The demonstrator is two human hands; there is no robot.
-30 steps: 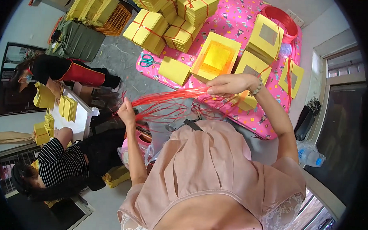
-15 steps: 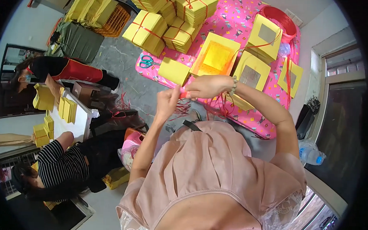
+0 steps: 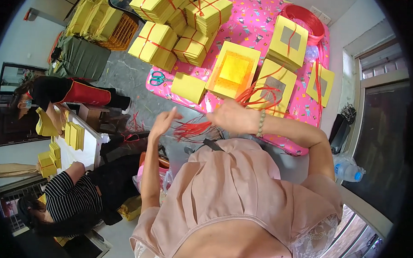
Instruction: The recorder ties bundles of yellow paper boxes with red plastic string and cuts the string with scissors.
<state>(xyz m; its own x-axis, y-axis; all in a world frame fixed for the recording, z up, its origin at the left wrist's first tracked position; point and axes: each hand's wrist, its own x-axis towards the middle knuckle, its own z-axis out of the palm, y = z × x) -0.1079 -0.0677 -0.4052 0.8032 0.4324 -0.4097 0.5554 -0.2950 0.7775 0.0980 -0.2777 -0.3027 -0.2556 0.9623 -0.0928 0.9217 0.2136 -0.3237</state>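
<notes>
Clearly the risk lies in the loose red strings (image 3: pixel 216 118): the right hand (image 3: pixel 232 116) grips the bunch with its fingers closed around it, just above the near edge of the pink desk (image 3: pixel 265 22), while the left hand (image 3: pixel 163 123) hangs beside the trailing ends with fingers spread, holding nothing. Strands fanning both ways could tangle, slip out, or snag the yellow paper stack (image 3: pixel 274 86) lying just behind.
</notes>
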